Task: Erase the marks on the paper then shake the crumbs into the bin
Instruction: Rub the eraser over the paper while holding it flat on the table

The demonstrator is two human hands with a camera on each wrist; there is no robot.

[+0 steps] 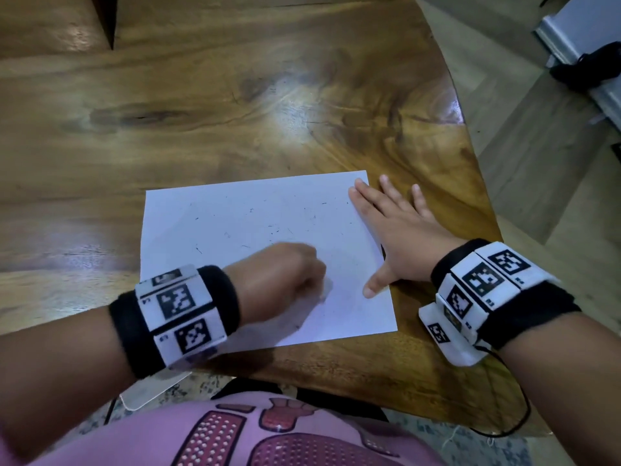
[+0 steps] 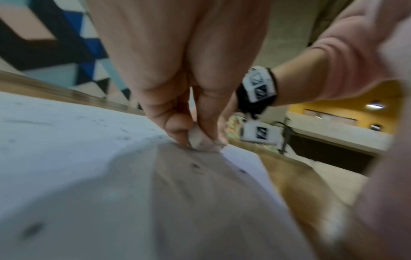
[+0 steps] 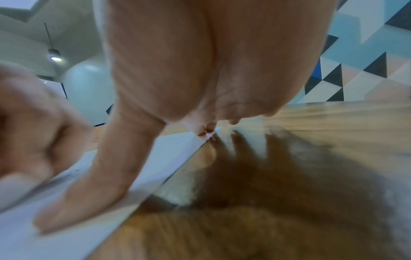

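Observation:
A white sheet of paper (image 1: 255, 223) lies on the wooden table (image 1: 235, 95), dotted with dark eraser crumbs and faint marks. My left hand (image 1: 289, 274) is curled over the sheet's lower middle. In the left wrist view its fingertips pinch a small white eraser (image 2: 200, 139) pressed down onto the paper (image 2: 66, 140). My right hand (image 1: 386, 230) lies flat with spread fingers across the sheet's right edge, thumb (image 3: 84, 198) on the paper (image 3: 173, 149) and the other fingers partly on the wood. No bin is in view.
The table's curved right edge (image 1: 477, 183) drops to a pale floor. A grey ledge with a black object (image 1: 584, 65) sits at the far right. A dark gap (image 1: 107, 25) splits the tabletop at the top left. A black cable (image 1: 517, 415) hangs from my right wristband.

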